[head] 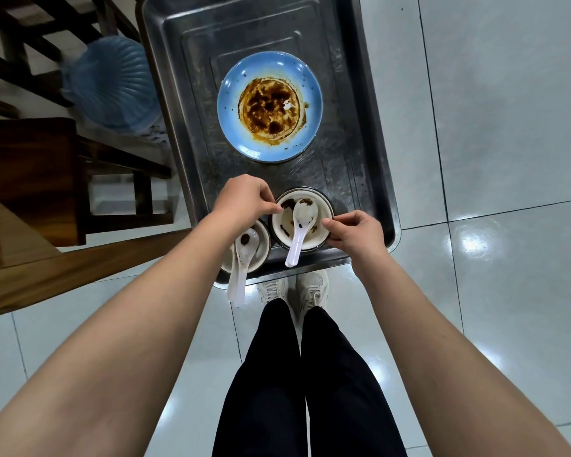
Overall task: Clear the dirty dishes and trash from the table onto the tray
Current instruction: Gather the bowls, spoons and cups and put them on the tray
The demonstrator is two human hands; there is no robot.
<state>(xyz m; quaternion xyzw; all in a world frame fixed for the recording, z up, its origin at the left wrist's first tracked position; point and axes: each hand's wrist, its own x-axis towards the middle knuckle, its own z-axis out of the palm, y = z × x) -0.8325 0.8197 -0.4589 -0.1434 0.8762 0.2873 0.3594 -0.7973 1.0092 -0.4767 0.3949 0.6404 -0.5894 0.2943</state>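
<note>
A steel tray lies below me. On it sits a blue plate smeared with brown sauce. At the tray's near end stands a white bowl with a white spoon in it. My left hand pinches this bowl's left rim and my right hand pinches its right rim. A second white bowl with its own white spoon sits to the left, partly hidden under my left wrist; that spoon's handle sticks out past the tray's near edge.
A wooden table edge runs at the left, with a dark wooden chair and a blue plastic bag beside the tray. Glossy grey floor tiles spread to the right. My legs and shoes are right under the tray's near edge.
</note>
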